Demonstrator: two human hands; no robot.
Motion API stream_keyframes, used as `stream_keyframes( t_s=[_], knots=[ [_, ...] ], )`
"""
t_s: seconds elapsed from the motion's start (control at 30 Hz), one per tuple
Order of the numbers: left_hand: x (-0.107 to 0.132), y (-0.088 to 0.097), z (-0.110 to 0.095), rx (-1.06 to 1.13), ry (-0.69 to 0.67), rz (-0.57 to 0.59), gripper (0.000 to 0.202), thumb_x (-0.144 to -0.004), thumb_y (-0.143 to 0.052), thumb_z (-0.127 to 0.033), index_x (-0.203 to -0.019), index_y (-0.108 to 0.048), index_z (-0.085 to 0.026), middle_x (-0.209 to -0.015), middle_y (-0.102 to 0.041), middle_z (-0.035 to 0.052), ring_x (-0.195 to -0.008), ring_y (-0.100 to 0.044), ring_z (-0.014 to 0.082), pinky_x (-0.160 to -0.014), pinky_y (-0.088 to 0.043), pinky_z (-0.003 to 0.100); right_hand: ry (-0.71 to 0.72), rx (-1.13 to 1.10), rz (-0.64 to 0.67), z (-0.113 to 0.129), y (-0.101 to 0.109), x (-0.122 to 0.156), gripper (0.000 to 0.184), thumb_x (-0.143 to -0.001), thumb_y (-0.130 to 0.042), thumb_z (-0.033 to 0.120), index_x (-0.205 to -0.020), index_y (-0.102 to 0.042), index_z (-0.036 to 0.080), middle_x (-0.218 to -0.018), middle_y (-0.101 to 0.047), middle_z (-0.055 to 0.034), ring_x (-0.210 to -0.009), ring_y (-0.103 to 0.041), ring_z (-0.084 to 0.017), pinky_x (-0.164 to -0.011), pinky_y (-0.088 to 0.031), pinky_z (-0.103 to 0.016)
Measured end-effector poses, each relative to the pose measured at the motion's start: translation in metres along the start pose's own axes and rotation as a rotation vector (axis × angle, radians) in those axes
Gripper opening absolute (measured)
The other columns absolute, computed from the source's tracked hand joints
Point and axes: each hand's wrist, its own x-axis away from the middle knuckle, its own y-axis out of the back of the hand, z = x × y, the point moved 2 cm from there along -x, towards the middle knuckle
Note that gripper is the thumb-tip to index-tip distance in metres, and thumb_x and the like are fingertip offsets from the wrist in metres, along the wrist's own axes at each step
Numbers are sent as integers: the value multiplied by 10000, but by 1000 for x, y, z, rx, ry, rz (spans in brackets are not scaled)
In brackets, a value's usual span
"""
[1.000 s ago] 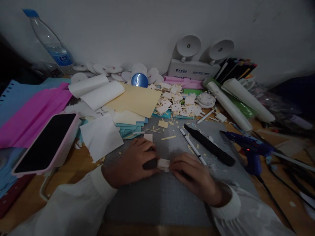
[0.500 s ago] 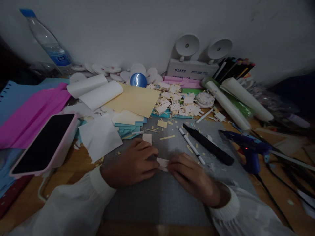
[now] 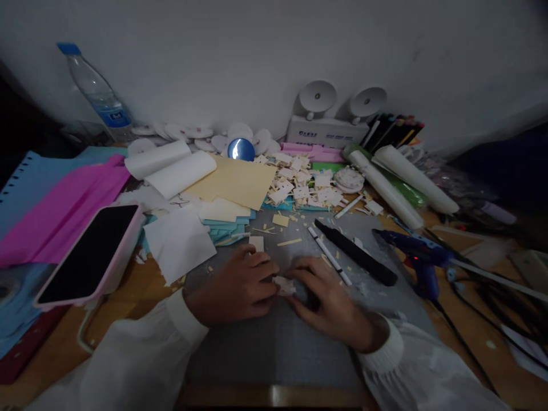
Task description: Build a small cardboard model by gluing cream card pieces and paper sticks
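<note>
Left hand pinches 1 small pale piece; right hand curves half-open beside it, seemingly shaping; next likely needs steadiness.

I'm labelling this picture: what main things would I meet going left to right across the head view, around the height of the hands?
Pink-cased phone → left hand → small pale piece → right hand → blue glue gun.

The left hand hides one end of the pale piece, too blurred to make out. Near five o'clock, the bottom edge cuts off the right sleeve; at nine, the left edge crops the pink paper.
</note>
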Motion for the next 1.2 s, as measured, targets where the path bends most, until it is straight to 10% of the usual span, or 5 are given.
stream_keyframes(
  t_s=[0.6,0.97,1.2],
  knots=[
    [4,-2,8,172,219,-23,258,-796,-690,-415,-921,-642,-195,-1090,-620,73,-1055,-508,267,-937,-326,428,14,-89,13,1,-2,-2,256,-805,-598,99,-1024,-557,225,-1018,-605,-74,-998,-568,-224,-840,-494,-386],
    [3,11,7,1055,667,-210,239,-790,-697,-328,-909,-546,-186,-807,-565,-14,-720,-550,124,-632,-451,230,-172,-504,-30,13,6,-21,186,-839,-633,220,-1001,-543,227,-873,-571,-2,-760,-563,-125,-689,-480,-244],
    [4,8,9,1178,704,-258,163,-760,-726,-243,-849,-611,-171,-777,-591,-17,-692,-537,101,-613,-434,201,-329,-887,35,23,0,-17,263,-855,-629,426,-980,-566,203,-752,-537,7,-654,-515,-113,-577,-442,-229]
  ],
)
